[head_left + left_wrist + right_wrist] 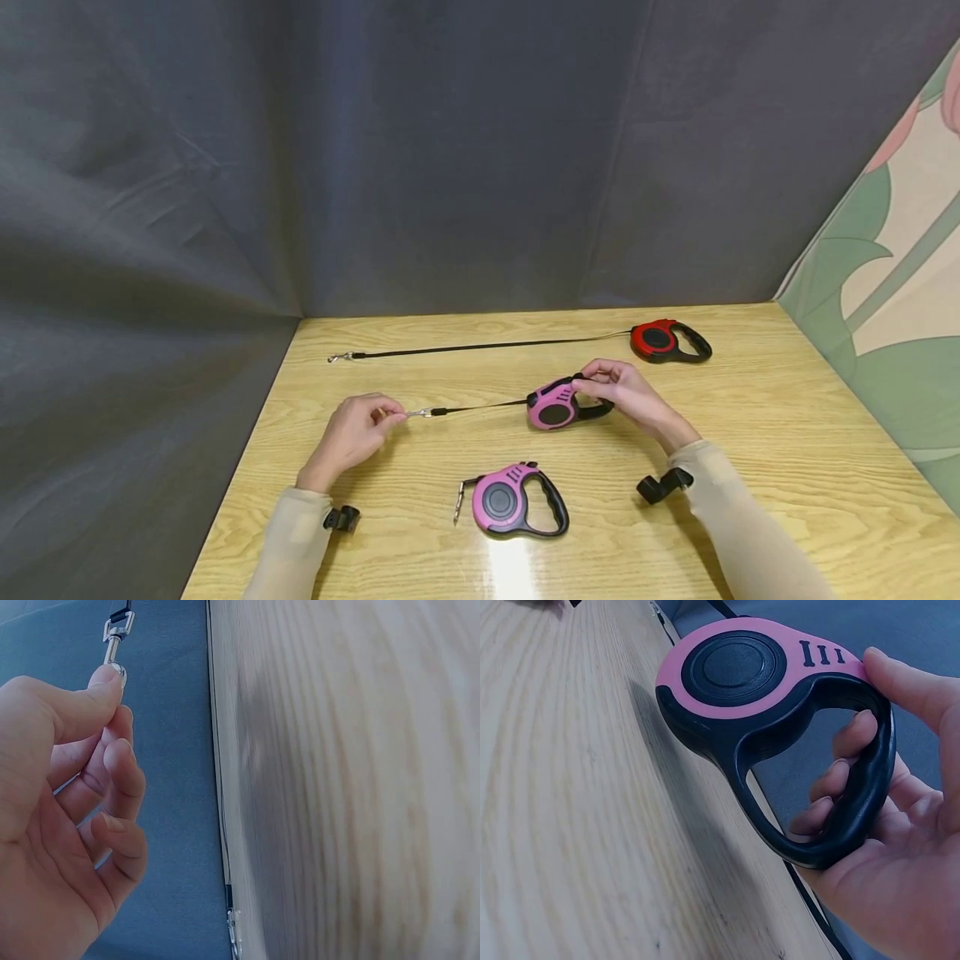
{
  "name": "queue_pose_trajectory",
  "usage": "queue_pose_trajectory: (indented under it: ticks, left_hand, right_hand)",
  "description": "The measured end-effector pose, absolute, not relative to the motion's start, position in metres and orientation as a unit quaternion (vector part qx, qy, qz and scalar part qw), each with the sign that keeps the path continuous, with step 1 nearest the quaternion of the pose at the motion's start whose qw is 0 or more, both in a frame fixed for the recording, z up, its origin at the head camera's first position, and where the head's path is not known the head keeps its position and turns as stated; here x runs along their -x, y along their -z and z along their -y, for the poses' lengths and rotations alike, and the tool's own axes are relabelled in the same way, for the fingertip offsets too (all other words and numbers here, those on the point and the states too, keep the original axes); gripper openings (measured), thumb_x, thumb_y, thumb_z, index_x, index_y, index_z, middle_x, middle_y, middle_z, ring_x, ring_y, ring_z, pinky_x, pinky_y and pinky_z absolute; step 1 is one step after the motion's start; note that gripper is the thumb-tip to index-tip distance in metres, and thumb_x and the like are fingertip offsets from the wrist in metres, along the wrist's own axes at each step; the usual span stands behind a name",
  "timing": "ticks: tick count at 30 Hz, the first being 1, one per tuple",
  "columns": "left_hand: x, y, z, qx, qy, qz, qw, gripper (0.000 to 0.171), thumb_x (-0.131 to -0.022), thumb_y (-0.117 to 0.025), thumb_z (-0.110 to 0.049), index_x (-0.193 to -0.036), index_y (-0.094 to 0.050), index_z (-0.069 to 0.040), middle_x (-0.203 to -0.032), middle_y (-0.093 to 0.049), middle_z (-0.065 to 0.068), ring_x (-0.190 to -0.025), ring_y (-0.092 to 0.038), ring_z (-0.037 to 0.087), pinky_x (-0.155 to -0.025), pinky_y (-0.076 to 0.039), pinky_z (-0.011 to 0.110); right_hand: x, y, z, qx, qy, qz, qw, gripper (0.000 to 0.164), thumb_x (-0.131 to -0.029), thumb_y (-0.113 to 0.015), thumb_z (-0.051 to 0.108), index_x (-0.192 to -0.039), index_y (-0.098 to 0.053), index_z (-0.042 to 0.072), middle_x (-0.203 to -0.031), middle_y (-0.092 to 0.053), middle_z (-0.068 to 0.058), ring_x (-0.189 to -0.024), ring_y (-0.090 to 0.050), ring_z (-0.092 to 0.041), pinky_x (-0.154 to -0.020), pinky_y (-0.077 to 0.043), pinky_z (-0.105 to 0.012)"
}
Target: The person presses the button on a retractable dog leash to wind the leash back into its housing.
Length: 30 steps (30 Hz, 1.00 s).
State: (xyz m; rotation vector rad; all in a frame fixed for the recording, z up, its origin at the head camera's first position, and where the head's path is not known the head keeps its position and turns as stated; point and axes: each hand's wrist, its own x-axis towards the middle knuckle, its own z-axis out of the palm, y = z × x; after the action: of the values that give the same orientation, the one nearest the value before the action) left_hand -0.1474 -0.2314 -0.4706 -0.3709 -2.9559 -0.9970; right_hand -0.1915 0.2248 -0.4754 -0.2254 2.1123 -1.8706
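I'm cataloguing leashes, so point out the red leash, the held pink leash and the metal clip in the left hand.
Red leash (pixel 657 338), head view, dark round disc.
Held pink leash (pixel 735 667), right wrist view, dark round disc.
Metal clip (pixel 112 650), left wrist view, slim shank.

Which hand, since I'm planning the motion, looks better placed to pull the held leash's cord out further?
Probably the left hand: it pinches the metal clip at the end of the cord, while the right hand grips the handle.

Shiny metal is seen on the pinched clip (pixel 112 649), smooth plastic on the held case (pixel 733 675), glossy wood grain on the table (pixel 757 433).
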Motion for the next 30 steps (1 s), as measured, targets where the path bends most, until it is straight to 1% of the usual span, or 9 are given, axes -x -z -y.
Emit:
queue_pose_trajectory:
  ticks: [3,8,18,30]
  left_hand:
    - [0.147,0.47,0.23,0.118,0.318,0.941,-0.003,0.009,-0.102,-0.075,-0.027,-0.099,-0.082,-0.022,-0.093,-0.074,-0.008,-0.066,-0.056,0.01,-0.059,-0.045,0.026]
    - [0.147,0.47,0.23,0.118,0.318,0.941,0.0,0.008,-0.101,-0.076,-0.027,-0.098,-0.082,-0.022,-0.092,-0.074,-0.008,-0.066,-0.056,0.009,-0.059,-0.046,0.026]
    - [0.147,0.47,0.228,0.121,0.319,0.94,-0.004,0.01,-0.101,-0.075,-0.027,-0.1,-0.082,-0.021,-0.092,-0.075,-0.006,-0.066,-0.056,0.01,-0.059,-0.045,0.027]
    - [0.148,0.471,0.225,0.126,0.321,0.939,0.0,0.007,-0.101,-0.076,-0.026,-0.099,-0.082,-0.022,-0.09,-0.073,-0.009,-0.066,-0.056,0.009,-0.058,-0.046,0.027]
  right_hand:
    - [0.191,0.475,-0.223,0.083,0.653,-0.736,0.158,0.015,-0.099,-0.075,0.014,-0.106,-0.065,0.006,-0.088,-0.076,0.009,-0.081,-0.065,-0.006,-0.074,-0.049,-0.023]
    - [0.19,0.474,-0.221,0.085,0.653,-0.736,0.158,0.016,-0.099,-0.075,0.014,-0.107,-0.064,0.004,-0.088,-0.076,0.009,-0.08,-0.065,-0.006,-0.074,-0.049,-0.023]
    - [0.192,0.476,-0.219,0.089,0.651,-0.736,0.161,0.011,-0.1,-0.074,0.013,-0.103,-0.064,0.01,-0.085,-0.073,0.007,-0.078,-0.061,-0.008,-0.074,-0.048,-0.024]
    - [0.193,0.477,-0.212,0.091,0.654,-0.732,0.169,0.012,-0.1,-0.074,0.013,-0.104,-0.064,0.01,-0.087,-0.074,0.005,-0.079,-0.062,-0.01,-0.076,-0.049,-0.025]
